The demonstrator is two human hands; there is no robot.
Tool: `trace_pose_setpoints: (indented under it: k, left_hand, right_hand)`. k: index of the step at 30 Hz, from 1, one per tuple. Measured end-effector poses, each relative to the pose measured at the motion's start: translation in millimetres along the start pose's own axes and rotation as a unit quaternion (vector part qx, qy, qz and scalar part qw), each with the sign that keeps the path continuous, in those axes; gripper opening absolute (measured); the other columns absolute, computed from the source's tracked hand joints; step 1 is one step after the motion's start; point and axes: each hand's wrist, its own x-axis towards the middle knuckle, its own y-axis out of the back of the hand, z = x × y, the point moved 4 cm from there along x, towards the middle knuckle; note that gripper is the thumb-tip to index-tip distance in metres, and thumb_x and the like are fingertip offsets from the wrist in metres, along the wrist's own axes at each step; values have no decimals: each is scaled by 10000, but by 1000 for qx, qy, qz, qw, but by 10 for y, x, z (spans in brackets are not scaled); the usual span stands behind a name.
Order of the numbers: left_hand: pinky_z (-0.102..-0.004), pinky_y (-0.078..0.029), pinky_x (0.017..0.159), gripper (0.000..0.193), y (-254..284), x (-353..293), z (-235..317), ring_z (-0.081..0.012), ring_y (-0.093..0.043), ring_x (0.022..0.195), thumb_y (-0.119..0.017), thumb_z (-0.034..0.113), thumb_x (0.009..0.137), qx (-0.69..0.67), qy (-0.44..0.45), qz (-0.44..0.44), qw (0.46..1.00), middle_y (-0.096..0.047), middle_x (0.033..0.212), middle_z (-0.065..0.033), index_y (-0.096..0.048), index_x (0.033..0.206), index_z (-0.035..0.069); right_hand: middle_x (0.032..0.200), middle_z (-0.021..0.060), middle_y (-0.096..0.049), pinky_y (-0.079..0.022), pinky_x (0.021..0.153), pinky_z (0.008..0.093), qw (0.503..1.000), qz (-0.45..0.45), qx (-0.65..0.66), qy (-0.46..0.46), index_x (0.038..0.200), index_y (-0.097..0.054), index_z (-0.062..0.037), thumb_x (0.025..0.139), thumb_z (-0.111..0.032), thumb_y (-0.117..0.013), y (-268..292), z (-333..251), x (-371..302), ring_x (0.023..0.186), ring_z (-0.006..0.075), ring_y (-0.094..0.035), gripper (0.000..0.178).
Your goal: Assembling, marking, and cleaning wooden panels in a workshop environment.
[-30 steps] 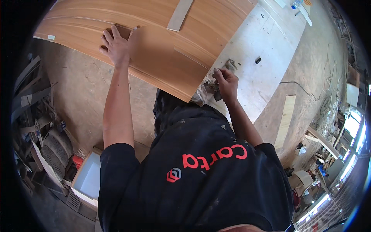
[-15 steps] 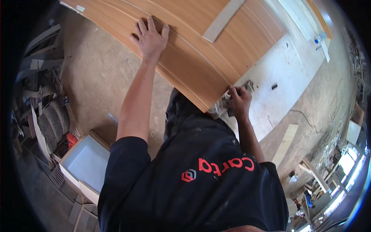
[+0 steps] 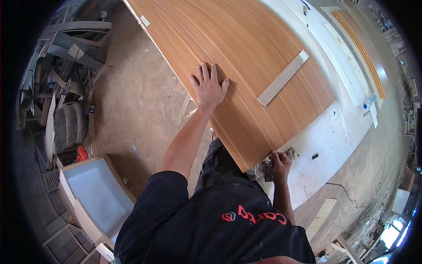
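A large orange-brown wood panel point(image 3: 250, 48) with long grooves lies before me on a white work surface point(image 3: 318, 136). My left hand point(image 3: 209, 91) rests flat on the panel near its left edge, its fingers spread. At the panel's near edge, where a groove meets it, my right hand point(image 3: 281, 164) has its thumb and fingers pinched together; what they hold is too small to make out. A greyish metal-looking object point(image 3: 260, 170), partly hidden, sits under the near corner beside that hand. A narrow pale strip of wood point(image 3: 283, 78) lies across the panel.
Orange slatted trim point(image 3: 358, 48) and a clear bottle point(image 3: 370, 102) lie on the right. A small dark piece point(image 3: 315, 155) is on the white surface. An open white-lined box point(image 3: 96, 189) stands at lower left, with tyres point(image 3: 70, 125) and scrap boards behind it.
The view has shifted, so the panel and both hands appear lower and further right. My left hand stays flat on the panel and my right hand stays pinched at its near edge.
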Motion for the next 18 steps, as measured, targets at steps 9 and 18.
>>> trace_pose_setpoints:
  k: [9,18]
  left_hand:
    - [-662,-234,1143,758,-3,-7,1,-431,-342,1452,-532,546,963,2,7,-12,1000,-370,1589,-253,-436,1522,44]
    - [-650,-217,1139,767,-7,14,11,-439,-358,1435,-509,561,962,0,2,-13,1000,-389,1561,-268,-455,1507,23]
  right_hand:
    - [754,38,-661,-404,579,206,1000,1,15,2,903,-716,4,1001,-203,-701,-36,-34,-17,593,79,-514,230]
    - [750,31,-654,-389,562,204,1000,23,10,2,881,-701,-13,1005,-200,-698,-63,-24,-2,576,72,-500,225]
